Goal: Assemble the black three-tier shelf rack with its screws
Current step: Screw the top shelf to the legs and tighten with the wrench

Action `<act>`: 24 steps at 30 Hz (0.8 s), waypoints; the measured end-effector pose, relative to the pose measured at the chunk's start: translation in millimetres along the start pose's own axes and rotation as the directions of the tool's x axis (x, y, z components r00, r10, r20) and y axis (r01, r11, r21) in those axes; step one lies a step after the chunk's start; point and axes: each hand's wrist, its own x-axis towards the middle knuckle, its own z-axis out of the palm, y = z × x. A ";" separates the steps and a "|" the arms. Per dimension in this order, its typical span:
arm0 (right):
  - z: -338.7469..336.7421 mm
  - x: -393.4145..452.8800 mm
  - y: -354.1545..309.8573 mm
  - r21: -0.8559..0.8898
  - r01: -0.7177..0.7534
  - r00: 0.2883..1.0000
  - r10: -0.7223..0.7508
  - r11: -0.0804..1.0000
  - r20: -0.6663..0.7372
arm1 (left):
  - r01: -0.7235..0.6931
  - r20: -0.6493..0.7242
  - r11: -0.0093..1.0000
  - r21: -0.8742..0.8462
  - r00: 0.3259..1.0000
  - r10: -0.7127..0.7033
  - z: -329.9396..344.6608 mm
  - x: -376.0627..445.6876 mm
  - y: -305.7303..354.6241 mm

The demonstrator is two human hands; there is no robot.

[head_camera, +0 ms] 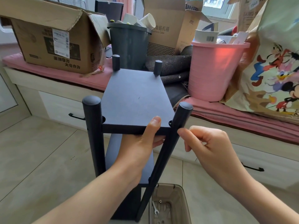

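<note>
The black shelf rack [129,110] stands upright on the tiled floor [40,151], directly in front of you and close to the pink-cushioned bench [64,75]. Four round posts rise above the top shelf [135,97]: two near posts at the front corners and two shorter-looking ones at the far corners. A lower shelf [145,168] is visible beneath your left forearm.

Your left hand [142,143] grips the near edge of the top shelf, close to the near right post [168,151]. The thumb lies flat on the upper surface; the fingers curl underneath the board.

Your right hand [208,146] sits just beside the near right post, at the level of the top shelf. The thumb and forefinger are pinched together, with the tips touching or almost touching the post. The remaining fingers are curled inward. Whether a screw is held in the pinch cannot be determined; nothing is visible between the fingertips.

A translucent container [171,206] rests on the floor at the foot of the rack. It holds a small wrench [155,209] and a few small hardware pieces.

On the bench behind the rack stand a cardboard box [53,41], a dark bin [129,46] full of paper cups, and a pink bucket [215,70].
</note>
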 end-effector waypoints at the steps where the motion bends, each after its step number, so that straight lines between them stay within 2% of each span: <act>1: -0.9 -0.6 -1.5 -0.019 0.017 1.000 -0.017 1.000 -0.023 | -0.008 -0.005 1.000 -0.005 1.000 0.008 0.4 -0.3 -0.3; 6: -5.9 -7.3 -4.2 -0.102 0.106 0.994 -0.107 0.989 -0.004 | -0.014 -0.024 1.000 -0.019 1.000 0.014 2.8 -1.3 -0.6; 13: -6.2 -9.2 -2.5 -0.079 0.050 0.999 -0.049 0.996 0.017 | 0.014 -0.035 1.000 -0.020 0.999 -0.015 5.1 -2.8 0.9; 20: -8.8 -7.9 -3.1 -0.119 0.027 0.999 -0.031 0.993 -0.035 | 0.038 -0.051 0.999 -0.018 0.998 -0.039 5.3 -1.5 0.4; 24: -7.3 -9.5 -4.4 -0.123 0.023 1.000 -0.020 0.992 0.022 | 0.046 -0.035 0.999 -0.023 0.998 -0.046 5.0 -1.7 1.1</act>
